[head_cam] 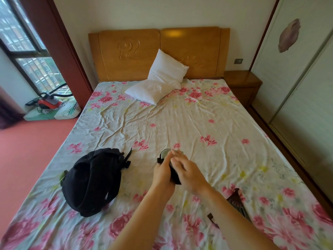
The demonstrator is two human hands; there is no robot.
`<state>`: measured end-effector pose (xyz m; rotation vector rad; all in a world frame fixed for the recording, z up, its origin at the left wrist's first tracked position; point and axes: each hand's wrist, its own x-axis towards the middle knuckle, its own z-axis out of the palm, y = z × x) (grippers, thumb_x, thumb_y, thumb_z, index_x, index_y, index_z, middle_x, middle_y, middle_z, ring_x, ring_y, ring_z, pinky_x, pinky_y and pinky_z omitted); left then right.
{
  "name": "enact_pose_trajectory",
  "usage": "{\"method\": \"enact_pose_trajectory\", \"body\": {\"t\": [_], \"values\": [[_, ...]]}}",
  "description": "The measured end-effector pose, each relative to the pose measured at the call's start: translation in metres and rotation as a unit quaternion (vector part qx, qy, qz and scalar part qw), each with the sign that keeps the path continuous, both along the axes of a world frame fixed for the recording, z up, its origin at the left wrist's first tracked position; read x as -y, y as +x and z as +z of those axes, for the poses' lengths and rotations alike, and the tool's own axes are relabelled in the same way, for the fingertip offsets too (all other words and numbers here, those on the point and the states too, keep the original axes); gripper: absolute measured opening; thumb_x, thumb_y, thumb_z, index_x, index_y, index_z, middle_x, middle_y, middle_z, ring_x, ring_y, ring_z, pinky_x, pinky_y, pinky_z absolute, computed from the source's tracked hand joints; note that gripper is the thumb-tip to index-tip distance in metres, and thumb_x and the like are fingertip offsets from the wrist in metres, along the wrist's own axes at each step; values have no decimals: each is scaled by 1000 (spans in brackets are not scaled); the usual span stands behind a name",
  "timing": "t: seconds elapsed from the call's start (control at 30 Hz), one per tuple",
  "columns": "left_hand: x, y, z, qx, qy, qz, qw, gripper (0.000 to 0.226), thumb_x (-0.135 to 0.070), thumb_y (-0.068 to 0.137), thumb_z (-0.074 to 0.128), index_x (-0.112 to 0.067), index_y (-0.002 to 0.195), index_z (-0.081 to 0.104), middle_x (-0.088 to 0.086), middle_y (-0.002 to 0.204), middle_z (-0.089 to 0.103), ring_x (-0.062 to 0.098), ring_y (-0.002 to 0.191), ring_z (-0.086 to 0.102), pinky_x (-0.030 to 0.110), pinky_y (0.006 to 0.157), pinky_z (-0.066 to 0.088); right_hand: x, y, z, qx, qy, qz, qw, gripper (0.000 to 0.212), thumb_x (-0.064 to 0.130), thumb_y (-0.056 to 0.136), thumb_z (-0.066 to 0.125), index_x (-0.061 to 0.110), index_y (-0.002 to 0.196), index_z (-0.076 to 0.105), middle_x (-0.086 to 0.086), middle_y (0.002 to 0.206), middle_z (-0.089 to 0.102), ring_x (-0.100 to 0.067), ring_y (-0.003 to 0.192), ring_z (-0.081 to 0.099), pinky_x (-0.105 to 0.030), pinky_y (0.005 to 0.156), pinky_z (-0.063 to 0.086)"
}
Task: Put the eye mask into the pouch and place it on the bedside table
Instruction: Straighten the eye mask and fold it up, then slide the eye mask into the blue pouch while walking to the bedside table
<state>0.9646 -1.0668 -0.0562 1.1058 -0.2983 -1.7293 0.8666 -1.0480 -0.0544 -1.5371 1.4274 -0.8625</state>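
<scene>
Above the middle of the bed, my left hand point(163, 173) is closed around a black pouch point(175, 176), which it holds upright. From the pouch's top a rounded pale grey piece with a dark rim sticks out, which looks like the eye mask point(164, 152). My right hand point(189, 170) lies over the pouch from the right, its fingers stretched toward the mask and blurred by motion. Whether these fingers pinch anything is unclear. The wooden bedside table point(242, 83) stands at the bed's far right corner, beside the headboard.
A black backpack point(93, 179) lies on the floral sheet point(198, 120) left of my hands. Under my right forearm sits a dark folded object point(236, 197). Two white pillows point(162, 80) lean by the headboard. A sliding wardrobe point(297, 78) lines the right wall.
</scene>
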Motion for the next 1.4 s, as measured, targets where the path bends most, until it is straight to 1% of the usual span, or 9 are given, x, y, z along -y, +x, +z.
{"method": "enact_pose_trajectory", "body": {"t": [0.1, 0.2, 0.4, 0.5, 0.67, 0.87, 1.07, 1.23, 1.4], "values": [[4, 6, 10, 25, -9, -14, 1000, 28, -21, 100, 58, -5, 123, 60, 19, 115, 71, 34, 100, 73, 43, 73, 61, 8, -15, 1, 20, -68, -97, 993, 39, 30, 102, 54, 19, 139, 58, 6, 148, 53, -3, 140, 41, -32, 116, 39], [5, 10, 16, 21, -17, -24, 999, 21, -21, 101, 57, -10, 117, 61, 16, 112, 71, 31, 96, 73, 41, 66, 61, 12, -29, 6, 80, -13, -161, 984, 38, 31, 95, 66, 18, 131, 65, 6, 126, 67, -9, 117, 64, -28, 95, 56], [1, 15, 22, 106, -60, -97, 988, 23, -29, 100, 58, -13, 116, 61, 13, 112, 73, 29, 98, 73, 45, 76, 62, 11, -33, 11, 145, 18, -203, 968, 29, 15, 88, 76, 5, 115, 73, -7, 90, 78, -13, 77, 77, -28, 63, 64], [-2, 23, 22, 172, -95, -188, 962, 29, -33, 97, 62, -15, 119, 62, 13, 112, 73, 27, 92, 75, 42, 64, 62, 4, -39, 12, 135, 17, -228, 964, 28, 15, 87, 78, 6, 113, 73, -11, 92, 78, -19, 80, 77, -39, 67, 66], [-11, 20, 14, 177, -103, -259, 944, 25, -34, 99, 57, -14, 113, 63, 15, 107, 69, 27, 78, 73, 29, 49, 54, -23, -50, 8, 128, 18, -298, 946, 18, 18, 89, 75, 16, 107, 75, -9, 95, 77, -21, 82, 77, -44, 67, 66], [-32, -17, -11, 166, -93, -306, 933, 34, -45, 102, 47, -19, 109, 69, 13, 103, 73, 26, 72, 72, 30, 51, 52, -78, -72, 0, 145, 31, -406, 902, 11, 14, 91, 73, 12, 102, 75, -6, 87, 77, -12, 69, 76, -27, 55, 61], [-76, -58, -10, 131, -137, -355, 915, 33, -38, 97, 59, -8, 108, 67, 7, 79, 69, 14, 55, 63, 26, 48, 48, -133, -96, 3, 145, 6, -449, 882, 9, 17, 93, 72, 23, 88, 76, -6, 90, 79, -18, 80, 78, -39, 67, 65], [-109, -88, 4, 202, -170, -331, 906, 43, -40, 98, 58, 3, 102, 62, 8, 68, 59, 17, 49, 55, 27, 42, 39, -176, -115, 18, 184, -13, -441, 878, 15, 16, 97, 65, 6, 97, 77, -16, 92, 78, -24, 79, 78, -36, 61, 64], [-161, -123, 18, 224, -200, -332, 894, 32, -38, 99, 56, -7, 93, 64, 2, 62, 64, 11, 44, 63, 21, 37, 44, -232, -144, 24, 190, -28, -433, 881, 23, 21, 95, 68, 0, 89, 76, -10, 79, 79, -21, 73, 77, -28, 55, 62]]}}
